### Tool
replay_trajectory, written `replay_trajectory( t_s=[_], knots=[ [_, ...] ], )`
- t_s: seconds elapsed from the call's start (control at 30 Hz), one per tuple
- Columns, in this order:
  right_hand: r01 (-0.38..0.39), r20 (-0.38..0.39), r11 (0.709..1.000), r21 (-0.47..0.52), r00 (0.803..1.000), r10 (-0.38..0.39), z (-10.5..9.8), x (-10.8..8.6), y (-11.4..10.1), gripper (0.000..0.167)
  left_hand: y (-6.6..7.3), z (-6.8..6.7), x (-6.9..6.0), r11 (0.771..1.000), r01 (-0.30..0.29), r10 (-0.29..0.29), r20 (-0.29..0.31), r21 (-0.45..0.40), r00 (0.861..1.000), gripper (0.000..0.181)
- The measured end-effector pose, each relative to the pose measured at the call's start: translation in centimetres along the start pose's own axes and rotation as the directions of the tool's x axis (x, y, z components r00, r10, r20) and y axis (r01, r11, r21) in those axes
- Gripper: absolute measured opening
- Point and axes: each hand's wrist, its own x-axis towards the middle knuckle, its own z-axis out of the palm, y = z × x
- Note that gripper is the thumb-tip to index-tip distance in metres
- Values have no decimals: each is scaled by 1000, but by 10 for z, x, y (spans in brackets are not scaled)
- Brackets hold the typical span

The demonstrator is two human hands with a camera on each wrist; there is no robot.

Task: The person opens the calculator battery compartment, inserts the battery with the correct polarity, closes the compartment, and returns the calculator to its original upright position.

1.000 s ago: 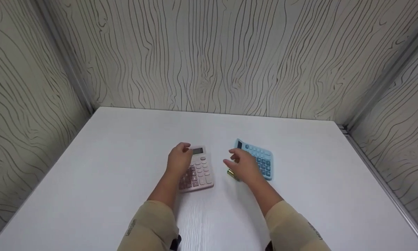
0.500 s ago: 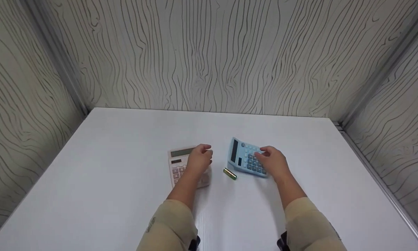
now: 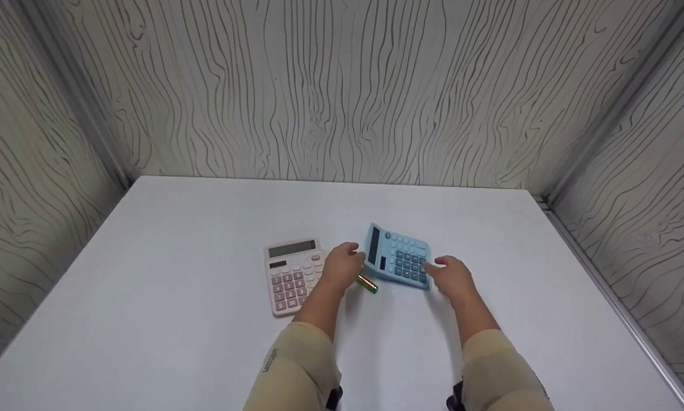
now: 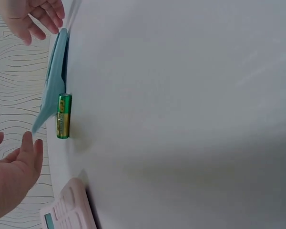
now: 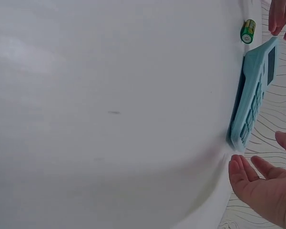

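Note:
A light blue calculator [image 3: 401, 254] lies on the white table, its screen end toward the left. My left hand [image 3: 342, 267] hovers by that screen end, fingers loosely extended. At the opposite, keypad end is my right hand [image 3: 454, 278], also with fingers extended. In the wrist views, the fingertips of both hands come very close to the calculator's ends; whether they touch cannot be told. A green and gold battery [image 4: 64, 116] lies beside the blue calculator, partly covered by my left hand in the head view. Left of my left forearm, a pink calculator [image 3: 287, 279] lies face up, its right part hidden.
The white table [image 3: 193, 245] meets a wood-grain patterned wall [image 3: 330, 91] at the back. Similar panels rise at both sides, with grey metal posts [image 3: 73, 97] at the corners.
My left hand has moved right, from over the pink calculator to the blue one's screen end. My right hand has shifted right, off the battery's side to the blue calculator's keypad end.

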Motion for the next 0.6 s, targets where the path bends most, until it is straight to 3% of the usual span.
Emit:
replay_trajectory(
  t_s=[0.27,0.47,0.6],
  knots=[
    [-19,6,998,57,1000,19,7,2,5,54,1,9,2,1000,20,-20,35,-12,999,41],
    [-47,-1,997,65,999,47,8,5,7,51,-1,13,3,998,64,-65,28,22,997,42],
    [-62,-2,994,88,998,62,6,6,9,50,-2,17,2,998,66,-66,37,1,997,39]
  ],
)
